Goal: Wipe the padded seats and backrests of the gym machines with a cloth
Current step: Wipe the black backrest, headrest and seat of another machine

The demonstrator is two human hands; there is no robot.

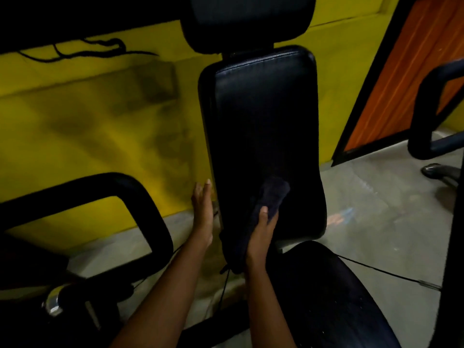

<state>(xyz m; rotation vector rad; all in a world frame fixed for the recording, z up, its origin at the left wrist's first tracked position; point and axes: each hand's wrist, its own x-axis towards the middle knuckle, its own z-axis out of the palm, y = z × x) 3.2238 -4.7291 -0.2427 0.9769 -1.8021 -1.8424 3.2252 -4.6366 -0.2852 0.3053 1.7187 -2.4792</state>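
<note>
A tall black padded backrest (263,126) stands upright in the middle, with a black headrest pad (248,18) above it. Below it at the lower right lies the round black padded seat (331,292). My right hand (261,234) presses a dark cloth (272,197) flat against the lower part of the backrest; the cloth's tail hangs down past my wrist. My left hand (203,209) rests with fingers straight against the backrest's left edge and holds nothing.
A black tubular machine arm (120,189) curves at the left, with a chrome fitting (54,301) below it. Another black frame tube (426,109) stands at the right. A yellow wall (75,121) is behind, an orange panel (406,71) leans at right, and a thin cable (381,271) crosses the grey floor.
</note>
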